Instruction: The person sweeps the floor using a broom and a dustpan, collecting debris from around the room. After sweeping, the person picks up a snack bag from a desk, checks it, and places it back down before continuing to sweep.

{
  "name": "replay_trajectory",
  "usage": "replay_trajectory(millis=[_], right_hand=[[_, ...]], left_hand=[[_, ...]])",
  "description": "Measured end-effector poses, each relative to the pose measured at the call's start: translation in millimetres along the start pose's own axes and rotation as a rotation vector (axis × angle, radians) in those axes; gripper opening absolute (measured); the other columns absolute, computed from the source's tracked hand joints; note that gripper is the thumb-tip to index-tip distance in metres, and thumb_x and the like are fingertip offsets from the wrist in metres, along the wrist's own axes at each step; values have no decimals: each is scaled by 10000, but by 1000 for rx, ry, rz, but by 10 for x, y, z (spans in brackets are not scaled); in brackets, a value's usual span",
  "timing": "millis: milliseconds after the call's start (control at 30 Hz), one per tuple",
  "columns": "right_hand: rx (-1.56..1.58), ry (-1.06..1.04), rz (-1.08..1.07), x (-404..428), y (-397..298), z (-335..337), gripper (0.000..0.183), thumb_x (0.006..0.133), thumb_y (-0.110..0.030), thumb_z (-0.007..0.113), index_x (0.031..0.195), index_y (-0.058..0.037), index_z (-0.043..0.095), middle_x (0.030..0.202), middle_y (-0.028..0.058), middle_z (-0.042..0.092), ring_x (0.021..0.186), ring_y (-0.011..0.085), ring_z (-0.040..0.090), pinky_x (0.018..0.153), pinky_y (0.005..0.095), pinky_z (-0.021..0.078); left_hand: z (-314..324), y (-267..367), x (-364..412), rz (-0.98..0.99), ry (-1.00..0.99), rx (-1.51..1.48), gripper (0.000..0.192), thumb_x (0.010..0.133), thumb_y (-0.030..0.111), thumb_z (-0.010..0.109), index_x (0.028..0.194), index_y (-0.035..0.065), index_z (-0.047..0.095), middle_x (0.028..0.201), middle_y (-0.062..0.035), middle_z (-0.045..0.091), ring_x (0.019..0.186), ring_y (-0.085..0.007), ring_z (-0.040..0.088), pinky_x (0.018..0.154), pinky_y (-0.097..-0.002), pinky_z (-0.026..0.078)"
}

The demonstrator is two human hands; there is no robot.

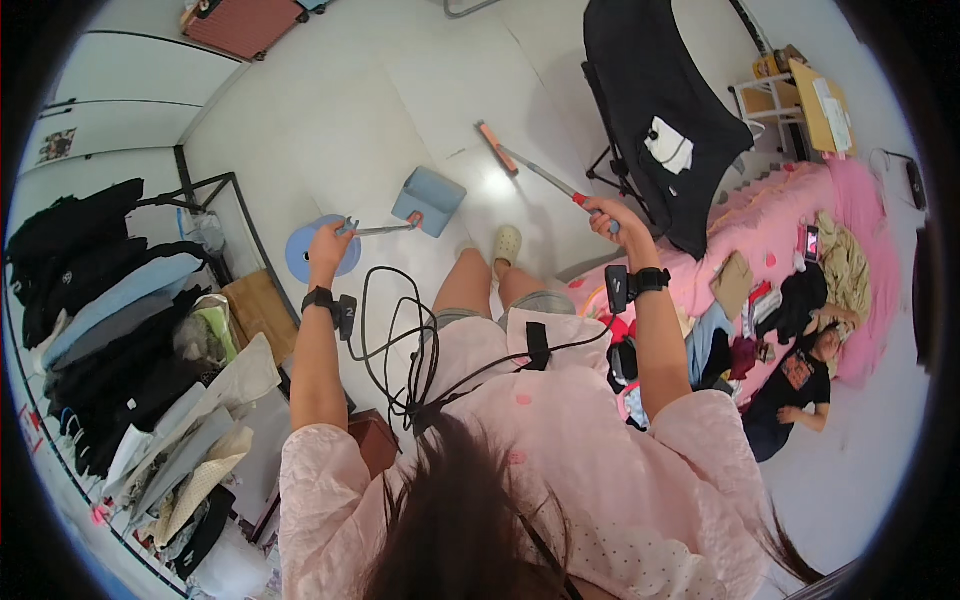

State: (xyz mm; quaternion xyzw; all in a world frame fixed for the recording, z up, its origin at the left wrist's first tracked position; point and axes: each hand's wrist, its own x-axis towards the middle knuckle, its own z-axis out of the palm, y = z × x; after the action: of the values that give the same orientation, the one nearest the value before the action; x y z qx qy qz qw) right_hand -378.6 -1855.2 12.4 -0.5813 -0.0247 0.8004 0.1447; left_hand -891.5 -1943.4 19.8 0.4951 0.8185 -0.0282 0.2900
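My left hand (pixel 330 244) is closed round the handle of a grey-blue long-handled dustpan (pixel 429 201), whose pan lies over the floor ahead of my feet. Beneath that hand, a round blue object (pixel 304 251) is partly covered by the hand and handle. In my right hand (pixel 616 222) is the grey and red handle of a broom (pixel 551 178). The broom's orange head (pixel 497 148) touches the pale floor beyond the dustpan, apart from it. Black cables hang between devices strapped to both wrists.
Clothes on a rack (pixel 112 300) line the left side. A black folding cot (pixel 630 97) with a white item stands at the upper right. Clothes lie on a pink bed (pixel 750 225), where a person (pixel 799 382) rests. A red suitcase (pixel 244 26) stands at the upper left.
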Motion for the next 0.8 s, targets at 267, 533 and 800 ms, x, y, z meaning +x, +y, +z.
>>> replay_trajectory(millis=[267, 533, 800], right_hand=[[45, 63, -38, 353, -561, 304, 112, 773, -80, 578, 770, -47, 470, 559, -4, 422, 392, 10, 373, 294, 110, 272], [375, -68, 77, 1040, -1241, 878, 103, 777, -61, 577, 781, -5, 492, 553, 4, 428, 389, 29, 387, 298, 117, 301], [97, -6, 34, 1560, -2092, 1976, 133, 766, -77, 605, 775, -20, 485, 546, -2, 421, 400, 19, 369, 308, 115, 288]], left_hand=[[-216, 135, 394, -56, 136, -23, 397, 734, 317, 623, 1075, 116, 596, 857, -176, 623, 824, -307, 600, 704, -383, 469], [-615, 58, 1306, -114, 146, -47, 368, 749, 302, 610, 1076, 134, 596, 856, -180, 620, 811, -325, 595, 698, -401, 469], [-840, -180, 2109, -41, 179, -67, 348, 756, 300, 605, 1059, 128, 604, 872, -182, 618, 821, -334, 594, 705, -399, 472]])
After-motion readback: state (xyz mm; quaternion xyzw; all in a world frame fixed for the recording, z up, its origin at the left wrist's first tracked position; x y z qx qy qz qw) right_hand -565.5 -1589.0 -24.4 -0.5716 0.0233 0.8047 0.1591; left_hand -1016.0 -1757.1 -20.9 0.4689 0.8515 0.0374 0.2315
